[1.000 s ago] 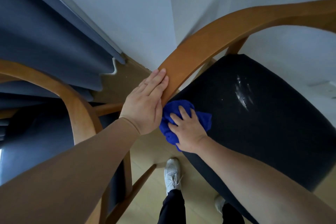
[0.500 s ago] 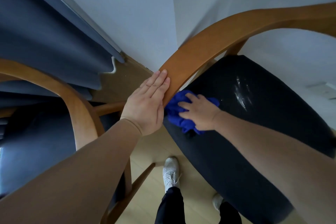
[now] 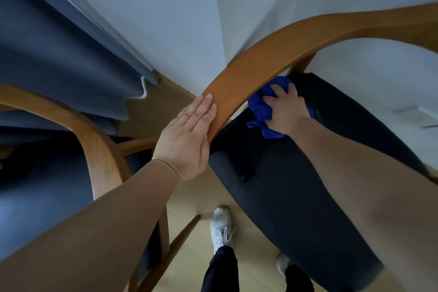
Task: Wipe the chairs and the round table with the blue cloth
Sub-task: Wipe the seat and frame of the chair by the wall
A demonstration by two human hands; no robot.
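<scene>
— Farther up the black seat [image 3: 296,197] now: the right hand [image 3: 283,108] has slid with the blue cloth [image 3: 259,106] from the near edge to the back, tucked under the curved back rail [image 3: 272,54].
— Is it holding the cloth or only pushing it?
— Holding, I'd say; the fingers bend over the bunched cloth and press it down on the seat.
— And the left hand [image 3: 187,140]?
— Where it was, flat against the lower end of the rail, fingers straight and together, gripping nothing.
— Another chair beside it?
— Yes, a second chair [image 3: 97,147] to the left, in front of the grey curtain [image 3: 59,54]. One white shoe [image 3: 221,225] shows on the pale floor [image 3: 196,199] between the two.
</scene>
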